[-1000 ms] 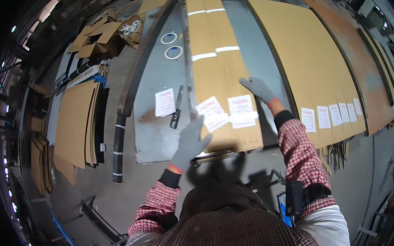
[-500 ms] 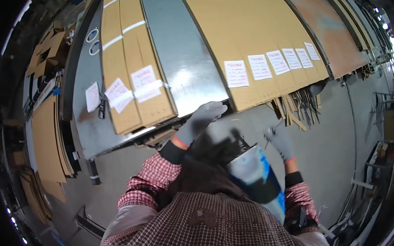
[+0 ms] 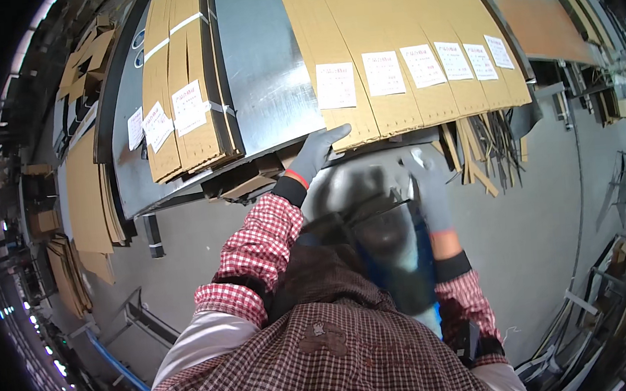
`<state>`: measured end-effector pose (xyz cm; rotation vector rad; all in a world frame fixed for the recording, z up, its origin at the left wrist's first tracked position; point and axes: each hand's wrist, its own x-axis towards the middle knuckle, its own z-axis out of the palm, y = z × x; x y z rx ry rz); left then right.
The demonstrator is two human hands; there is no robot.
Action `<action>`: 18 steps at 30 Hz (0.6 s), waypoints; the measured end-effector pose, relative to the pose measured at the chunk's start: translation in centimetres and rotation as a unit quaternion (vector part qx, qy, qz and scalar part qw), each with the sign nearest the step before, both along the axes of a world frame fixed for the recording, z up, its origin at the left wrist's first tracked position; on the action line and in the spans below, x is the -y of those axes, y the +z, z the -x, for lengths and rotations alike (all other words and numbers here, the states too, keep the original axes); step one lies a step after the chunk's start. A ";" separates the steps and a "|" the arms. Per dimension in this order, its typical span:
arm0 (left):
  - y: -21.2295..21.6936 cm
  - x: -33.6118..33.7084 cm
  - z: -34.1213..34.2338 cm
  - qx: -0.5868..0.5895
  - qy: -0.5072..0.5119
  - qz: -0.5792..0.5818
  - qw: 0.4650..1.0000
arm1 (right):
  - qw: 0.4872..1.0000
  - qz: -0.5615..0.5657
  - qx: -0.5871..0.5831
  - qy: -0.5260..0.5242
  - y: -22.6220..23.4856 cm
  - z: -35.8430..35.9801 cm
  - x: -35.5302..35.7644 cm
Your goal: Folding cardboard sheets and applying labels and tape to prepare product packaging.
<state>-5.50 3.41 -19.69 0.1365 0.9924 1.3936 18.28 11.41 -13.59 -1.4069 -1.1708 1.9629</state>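
My left hand (image 3: 318,151), in a grey glove, is at the near left corner of a wide stack of flat brown cardboard (image 3: 388,29). A finger or thumb lies stretched over the top of the cardboard; the other fingers are partly hidden at its edge, and I cannot tell whether they grip it. My right hand (image 3: 432,196), also gloved, is smeared by motion below the stack's front edge. A small bright thing (image 3: 419,158) shows at its fingertips, too blurred to name. Between my forearms hangs a glossy dark and blue sheet-like thing (image 3: 392,244). White printed labels (image 3: 383,73) lie along the cardboard's near end.
Left of the wide stack is a bare metal tabletop (image 3: 262,81), then narrower strapped cardboard bundles (image 3: 192,135). Cardboard strips (image 3: 469,148) hang under the front edge at right. More cardboard sheets (image 3: 84,200) stand at far left. A metal frame (image 3: 597,290) stands at right.
My left hand has moved from the table edge onto the cardboard corner. My right hand has swung up and slightly left. The view has shifted, and the stack appears nearer.
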 end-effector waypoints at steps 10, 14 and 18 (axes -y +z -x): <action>0.8 0.7 -1.5 0.073 0.007 0.003 0.997 | 0.989 -0.011 -0.139 0.055 -7.6 6.9 -0.1; 0.6 7.5 -7.7 -0.369 -0.135 -0.149 0.907 | 0.765 -0.540 -0.029 0.350 -4.4 -2.4 -2.0; 2.6 11.6 -14.8 -0.147 -0.144 0.017 0.978 | 0.862 -0.122 0.060 0.488 -1.3 -9.1 0.6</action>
